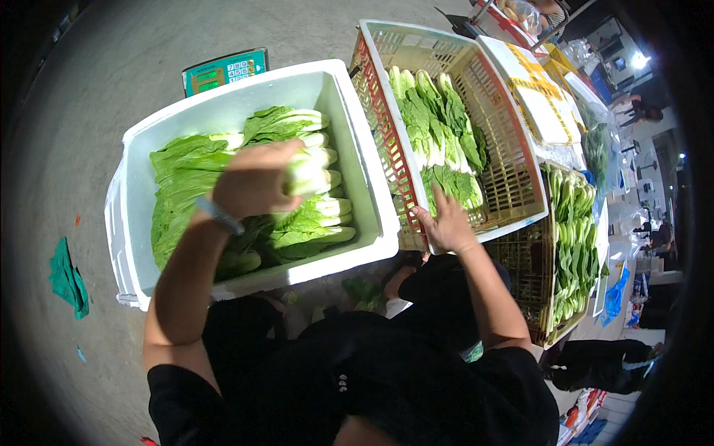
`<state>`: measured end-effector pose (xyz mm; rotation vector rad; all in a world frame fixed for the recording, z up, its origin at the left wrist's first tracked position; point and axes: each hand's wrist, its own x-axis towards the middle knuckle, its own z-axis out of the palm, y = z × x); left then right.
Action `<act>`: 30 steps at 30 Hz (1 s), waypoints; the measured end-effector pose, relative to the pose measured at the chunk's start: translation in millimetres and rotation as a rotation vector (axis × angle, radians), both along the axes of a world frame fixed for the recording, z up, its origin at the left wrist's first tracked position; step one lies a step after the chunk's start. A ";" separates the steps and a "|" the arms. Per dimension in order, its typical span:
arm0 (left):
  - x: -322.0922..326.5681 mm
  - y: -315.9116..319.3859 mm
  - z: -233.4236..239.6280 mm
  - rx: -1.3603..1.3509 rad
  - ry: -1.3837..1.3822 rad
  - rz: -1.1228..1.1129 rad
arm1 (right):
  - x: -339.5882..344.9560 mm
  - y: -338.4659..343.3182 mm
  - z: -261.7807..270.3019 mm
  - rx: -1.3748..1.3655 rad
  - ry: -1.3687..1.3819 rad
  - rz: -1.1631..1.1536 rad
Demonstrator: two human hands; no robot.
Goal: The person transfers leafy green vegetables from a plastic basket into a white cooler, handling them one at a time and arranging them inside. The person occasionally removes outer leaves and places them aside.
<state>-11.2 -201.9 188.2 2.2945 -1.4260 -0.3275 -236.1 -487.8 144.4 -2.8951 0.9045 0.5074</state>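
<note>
My left hand (248,181), with a band on its wrist, grips the pale stem end of a leafy green vegetable head (308,174) over a white foam box (362,173). Rows of leafy heads (189,167) lie in that box, most stems facing its right wall. To the right stands a plastic crate (510,120) with a red slatted side and more leafy heads (415,122) inside. My right hand (449,223) is over the crate's near left rim, fingers spread towards the heads; it holds nothing that I can see.
A digital scale (226,72) stands behind the foam box. Right of the crate are another crate of stemmed greens (572,240) and a taped white foam box (535,89). A green cloth or bag (68,276) lies on the concrete floor. A person in dark clothes (605,365) is at the right.
</note>
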 end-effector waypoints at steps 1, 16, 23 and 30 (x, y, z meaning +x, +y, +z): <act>0.1 -17.3 -21.6 0.089 -0.043 -0.048 | -8.4 -2.5 -8.3 0.400 -0.120 -0.201; 34.6 -82.2 -192.6 -0.087 -0.420 -0.035 | -22.6 -2.2 -30.2 0.305 -0.564 -0.127; 19.0 -79.5 -200.9 0.467 0.013 0.215 | -27.8 -4.0 -22.9 0.331 -0.688 -0.043; 22.4 -63.5 -176.3 0.235 -0.023 0.233 | -28.2 -5.5 -28.0 0.330 -0.697 -0.044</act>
